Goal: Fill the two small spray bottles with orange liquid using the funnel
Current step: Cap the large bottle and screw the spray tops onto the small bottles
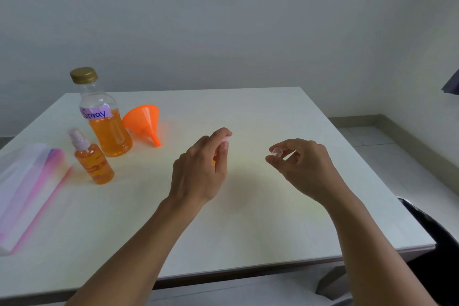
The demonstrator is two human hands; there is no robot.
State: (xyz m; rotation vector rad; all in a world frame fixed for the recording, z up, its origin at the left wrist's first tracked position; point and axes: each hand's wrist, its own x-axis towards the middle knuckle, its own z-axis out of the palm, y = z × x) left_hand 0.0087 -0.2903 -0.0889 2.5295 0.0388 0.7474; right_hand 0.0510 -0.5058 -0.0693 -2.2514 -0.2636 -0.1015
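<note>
My left hand [201,169] grips a small spray bottle [215,155] at the table's middle; only slivers of its orange liquid and pink top show between the fingers. To its right, my right hand [298,164] pinches a small clear cap [276,152], held apart from that bottle. A second small spray bottle [93,160], full of orange liquid and topped by its pink sprayer, stands at the left. Behind it stands a large bottle [105,122] labelled "Spray", gold lid on, roughly half full of orange liquid. An orange funnel [145,122] lies on its side beside the large bottle.
The white table [248,231] ends at its front edge near the bottom and at its right edge near a dark chair [437,238]. A folded pink and white cloth [29,186] lies at the table's left edge. A wall rises behind.
</note>
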